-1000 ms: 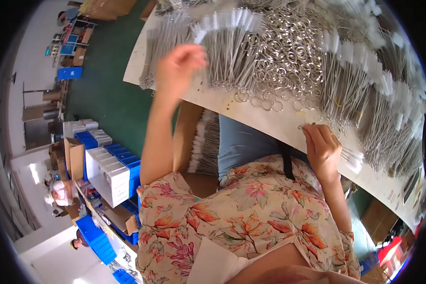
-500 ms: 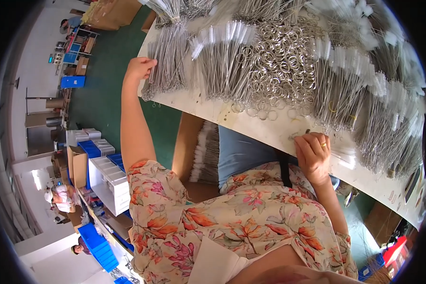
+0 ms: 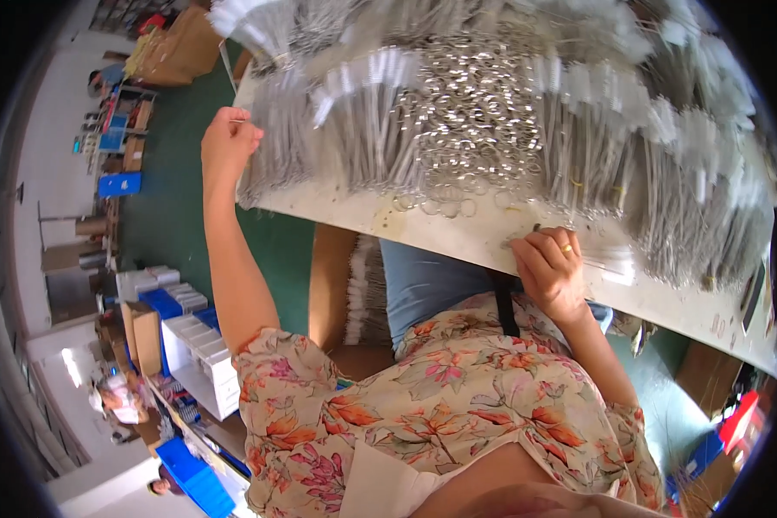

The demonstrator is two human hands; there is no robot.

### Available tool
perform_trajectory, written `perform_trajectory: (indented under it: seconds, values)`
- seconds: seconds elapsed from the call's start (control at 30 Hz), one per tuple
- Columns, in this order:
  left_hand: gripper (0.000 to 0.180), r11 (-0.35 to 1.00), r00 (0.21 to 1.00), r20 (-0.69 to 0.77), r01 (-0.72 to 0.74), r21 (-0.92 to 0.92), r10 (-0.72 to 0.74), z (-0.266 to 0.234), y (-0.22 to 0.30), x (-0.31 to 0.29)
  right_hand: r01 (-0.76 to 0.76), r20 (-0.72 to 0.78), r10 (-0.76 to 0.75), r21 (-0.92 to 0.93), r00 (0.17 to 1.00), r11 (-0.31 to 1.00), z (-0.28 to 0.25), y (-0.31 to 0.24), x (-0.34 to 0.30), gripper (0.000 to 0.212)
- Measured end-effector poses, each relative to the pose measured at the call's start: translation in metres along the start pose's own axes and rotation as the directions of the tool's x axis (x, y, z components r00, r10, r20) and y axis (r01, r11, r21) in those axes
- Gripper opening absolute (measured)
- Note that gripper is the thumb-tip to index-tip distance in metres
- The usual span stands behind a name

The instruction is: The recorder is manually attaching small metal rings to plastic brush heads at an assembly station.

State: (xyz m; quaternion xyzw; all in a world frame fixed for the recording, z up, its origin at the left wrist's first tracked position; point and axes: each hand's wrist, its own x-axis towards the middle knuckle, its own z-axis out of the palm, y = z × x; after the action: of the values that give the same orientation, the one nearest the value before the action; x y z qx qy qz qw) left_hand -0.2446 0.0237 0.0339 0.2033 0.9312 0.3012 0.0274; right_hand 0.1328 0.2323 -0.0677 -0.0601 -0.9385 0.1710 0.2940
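My left hand (image 3: 230, 142) is at the table's left edge, its thumb and fingers pinched together beside a pile of thin wire-stemmed brushes (image 3: 276, 142); what they hold, if anything, I cannot make out. Near the front edge, my right hand (image 3: 551, 269) is closed, a ring on one finger. A small dark tip (image 3: 537, 227) shows at its fingertips, but its kind is unclear. Between the hands lies a heap of shiny metal rings (image 3: 479, 112), with several loose rings (image 3: 432, 205) in front. White-bristled brushes (image 3: 367, 112) flank the heap, and more brushes (image 3: 578, 129) lie to its right.
The pale tabletop (image 3: 354, 207) slants down to the right. Under it stands a cardboard box (image 3: 324, 285) holding more brushes. White bins (image 3: 200, 354) and blue bins (image 3: 194, 475) stand at left, with other people (image 3: 121, 397) farther off. A red item (image 3: 738, 419) is at lower right.
The whole view has shifted and turned a little, with some blur over the table. My left hand is slightly farther along the table's left edge; my right hand keeps about the same place.
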Motion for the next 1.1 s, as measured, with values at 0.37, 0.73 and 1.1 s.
perform_trajectory:
  seconds: [0.37,0.73,1.1]
  values:
    - [0.016,0.923,0.921,0.229,-0.354,0.153,0.315,0.090,0.017,-0.014,-0.255,-0.091,0.289,0.272,0.953,0.928,-0.034,0.051,0.073,0.013]
    - [0.011,0.978,0.876,0.472,0.004,-0.209,0.097,0.056,0.018,-0.033,-0.619,0.109,0.639,-0.171,0.762,0.767,0.009,0.111,0.135,0.027]
    - [0.031,0.756,0.967,0.220,0.046,-0.653,0.131,0.041,0.010,-0.094,-0.610,-0.401,0.488,-0.276,0.776,0.743,-0.153,0.119,0.018,0.016]
